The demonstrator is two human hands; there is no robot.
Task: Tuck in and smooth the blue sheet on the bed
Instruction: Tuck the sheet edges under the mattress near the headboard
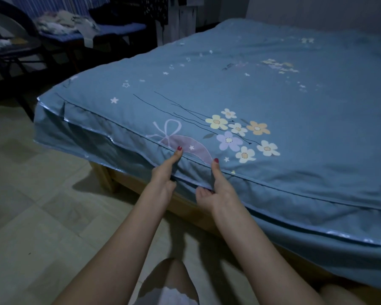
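Hands [189, 183] gripping blue sheet [273, 89] at six o'clock edge. Best pulled taut, then tucked evenly under.

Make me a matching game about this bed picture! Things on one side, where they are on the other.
Things:
1. left hand
2. right hand
3. flower print
4. pile of clothes

Places:
A. on top of the blue sheet, just past the hands
B. far away on a bench, top left
C. gripping the sheet's edge, nearer the bed corner
D. gripping the sheet's edge, right below the flowers

Pairs: 1-C, 2-D, 3-A, 4-B
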